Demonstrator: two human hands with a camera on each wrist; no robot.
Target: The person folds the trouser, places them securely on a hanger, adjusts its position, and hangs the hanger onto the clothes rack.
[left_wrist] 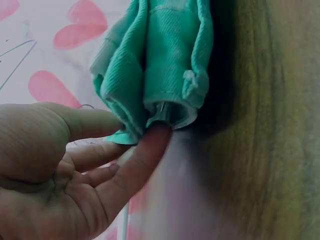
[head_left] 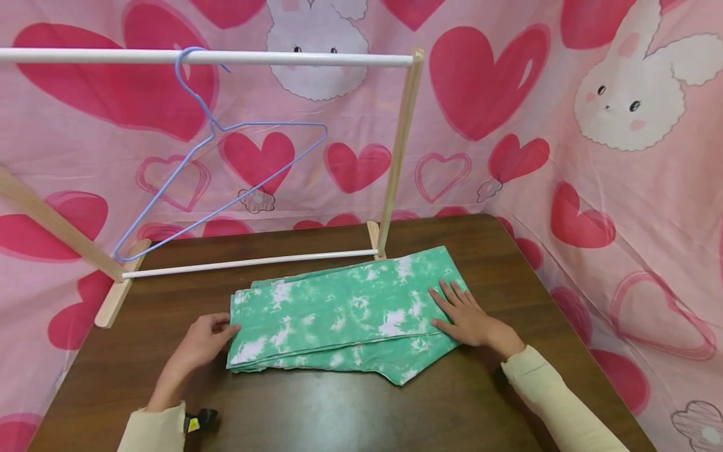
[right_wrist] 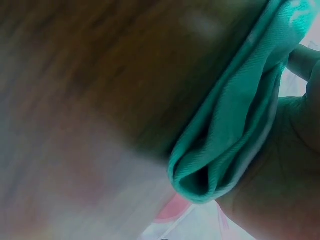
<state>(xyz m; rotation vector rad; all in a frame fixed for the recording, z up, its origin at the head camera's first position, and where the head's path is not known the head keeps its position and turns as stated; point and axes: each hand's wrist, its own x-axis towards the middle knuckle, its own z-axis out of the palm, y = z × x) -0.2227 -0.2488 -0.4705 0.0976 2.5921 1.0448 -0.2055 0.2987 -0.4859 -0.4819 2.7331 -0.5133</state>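
Note:
Green and white tie-dye trousers (head_left: 339, 307) lie folded lengthwise on the table, with one leg over the other. At their left end, my left hand (head_left: 200, 342) pinches the hem of the upper leg. In the left wrist view, the thumb (left_wrist: 95, 123) is on one side of that cloth and a fingertip sits at the opening of the lower leg. My right hand (head_left: 471, 317) presses with spread, straight fingers on the folded right end. The right wrist view shows the rounded fold of the trousers (right_wrist: 225, 135) beside the palm.
A light blue wire hanger (head_left: 194, 223) hangs from the white rail (head_left: 305, 58) of a wooden rack behind the trousers. The rack's lower bar (head_left: 254, 260) runs just beyond the cloth. A pink heart-patterned curtain (head_left: 491, 182) surrounds the brown table (head_left: 316, 414) at the back and sides.

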